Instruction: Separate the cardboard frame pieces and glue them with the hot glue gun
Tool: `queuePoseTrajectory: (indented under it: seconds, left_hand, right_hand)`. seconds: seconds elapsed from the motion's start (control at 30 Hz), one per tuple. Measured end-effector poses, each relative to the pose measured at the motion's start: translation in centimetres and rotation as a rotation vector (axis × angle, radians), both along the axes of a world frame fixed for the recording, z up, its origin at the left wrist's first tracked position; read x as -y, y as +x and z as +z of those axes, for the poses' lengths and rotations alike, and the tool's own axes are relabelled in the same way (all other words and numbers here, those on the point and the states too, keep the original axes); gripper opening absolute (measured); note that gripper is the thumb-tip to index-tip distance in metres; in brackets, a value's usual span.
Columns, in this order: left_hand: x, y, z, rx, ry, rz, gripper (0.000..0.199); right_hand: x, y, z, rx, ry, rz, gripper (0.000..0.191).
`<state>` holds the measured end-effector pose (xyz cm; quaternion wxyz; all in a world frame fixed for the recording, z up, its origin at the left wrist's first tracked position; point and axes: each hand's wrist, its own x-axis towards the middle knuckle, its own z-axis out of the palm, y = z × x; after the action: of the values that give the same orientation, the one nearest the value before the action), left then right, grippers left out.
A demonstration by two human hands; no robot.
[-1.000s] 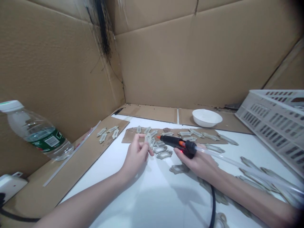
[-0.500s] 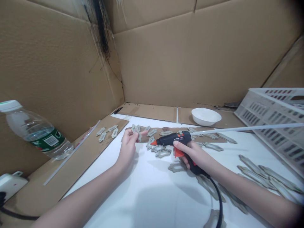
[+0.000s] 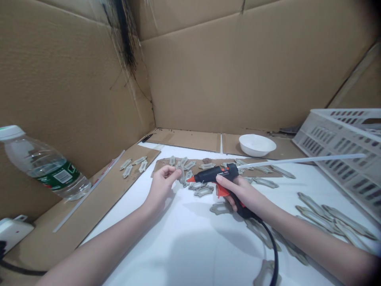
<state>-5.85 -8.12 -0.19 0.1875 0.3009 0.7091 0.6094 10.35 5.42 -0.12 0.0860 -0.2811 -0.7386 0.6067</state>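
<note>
My right hand (image 3: 238, 188) is wrapped round a black and orange hot glue gun (image 3: 216, 173), with a long clear glue stick (image 3: 297, 160) running out of its back end. Its orange nozzle points left. Just left of that tip, my left hand (image 3: 163, 182) pinches a small grey ornate frame piece (image 3: 182, 176), partly hidden by the fingers. Close by, similar pieces lie on a strip of brown cardboard (image 3: 160, 163). Below the gun, a few more frame pieces (image 3: 204, 191) rest on the white table top.
A white bowl (image 3: 257, 145) and a white plastic basket (image 3: 333, 147) stand at back right. Larger grey frames (image 3: 323, 216) lie at right. On the left are a water bottle (image 3: 56, 171), a loose glue stick (image 3: 89, 194) and a white power strip (image 3: 14, 234). Cardboard walls enclose the table.
My left hand has moved slightly right and lower, bringing its frame piece near the nozzle. One small piece now lies on the cardboard strip where that hand was. The glue gun stays almost still.
</note>
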Motion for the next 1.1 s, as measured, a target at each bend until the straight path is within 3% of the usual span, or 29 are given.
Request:
queuePoseTrajectory:
  seconds: [0.37, 1.1]
  left_hand:
    - [-0.1, 0.1, -0.4, 0.028, -0.086, -0.046, 0.025]
    - [-0.2, 0.5, -0.1, -0.177, -0.217, -0.006, 0.021]
  right_hand:
    - [0.3, 0.0, 0.3, 0.026, 0.058, -0.015, 0.044]
    - [0.9, 0.2, 1.4, 0.067, 0.249, 0.000, 0.039]
